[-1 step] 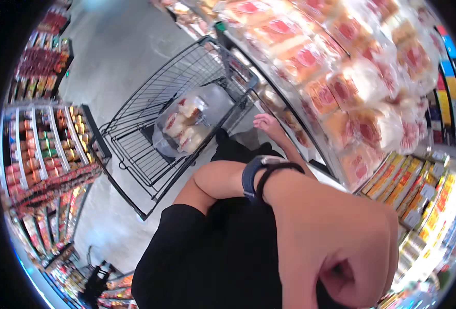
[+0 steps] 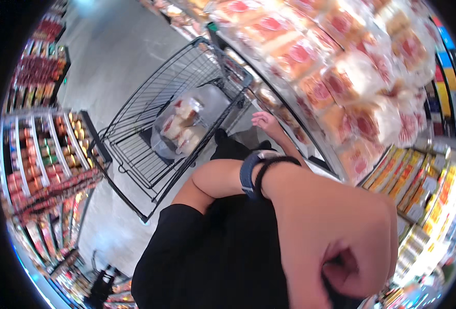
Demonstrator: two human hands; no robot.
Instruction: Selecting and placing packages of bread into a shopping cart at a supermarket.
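Reaching down low now, my right hand (image 2: 265,122) is out by the bottom tier of the bread shelf (image 2: 310,139), fingers loosely curled just beside the wrapped packs (image 2: 290,119) there. Whether it has hold of one I cannot tell; it is small and partly blurred from up here.

Up close to the camera is my left hand (image 2: 341,252), balled into a tight fist with nothing showing in it, a dark wristband (image 2: 248,176) and a thin black band round the wrist.

Over to the shopping cart (image 2: 150,98): it stands on the grey floor (image 2: 114,56) just ahead of me, nosed up against the shelf. One clear bag of baked goods (image 2: 181,131) lies in its basket, pale rolls with red labels showing through the plastic. That is all I can make out in there; the rest of the basket shows bare wire.

So, as I judge it, one pick is done and landed in the cart. Going by where the right hand is, a second pick is only at the reaching stage and not yet lifted clear. Above that hand, loaves in clear wrap with red labels (image 2: 341,87) fill the upper tiers. Colourful boxes (image 2: 418,190) line the far right. Across the aisle, shelves of jars and cans (image 2: 42,154) stand well apart from me.
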